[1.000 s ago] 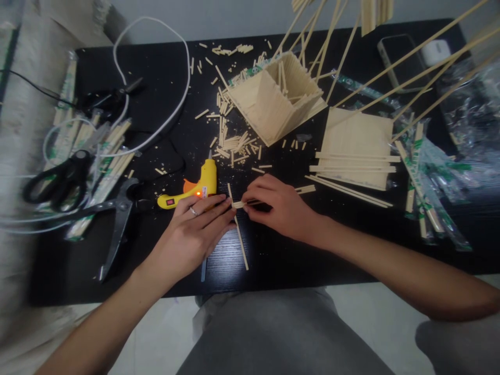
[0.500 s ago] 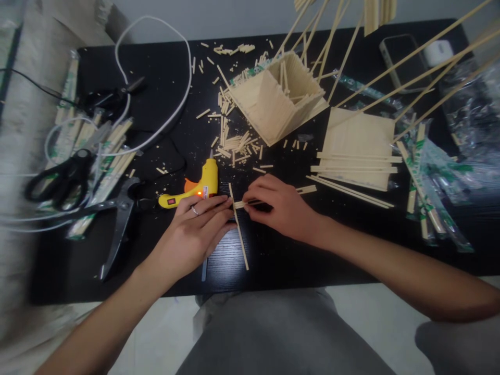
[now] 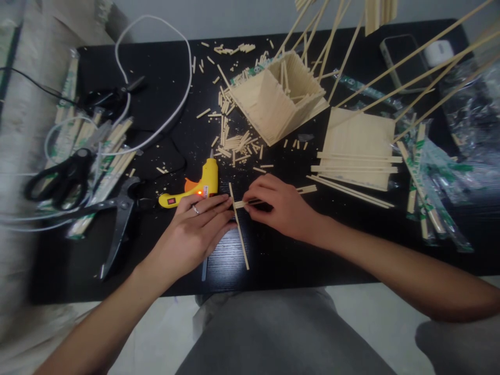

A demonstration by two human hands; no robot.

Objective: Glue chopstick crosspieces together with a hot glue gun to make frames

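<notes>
A long wooden stick lies on the black table, running towards me. My left hand lies flat beside it, fingers stretched out and their tips pressing on the stick's upper part. My right hand pinches a second, crosswise stick and holds its end against the long one. A yellow glue gun with a lit red lamp lies just behind my left hand.
An open-topped box of sticks and a flat stick panel stand behind my hands, with several cut stick bits scattered about. Black scissors, metal shears, cables and wrapped chopsticks lie at the sides.
Hardly anything has moved; both hands stay at the joint of the two sticks, with the view shifted slightly.
</notes>
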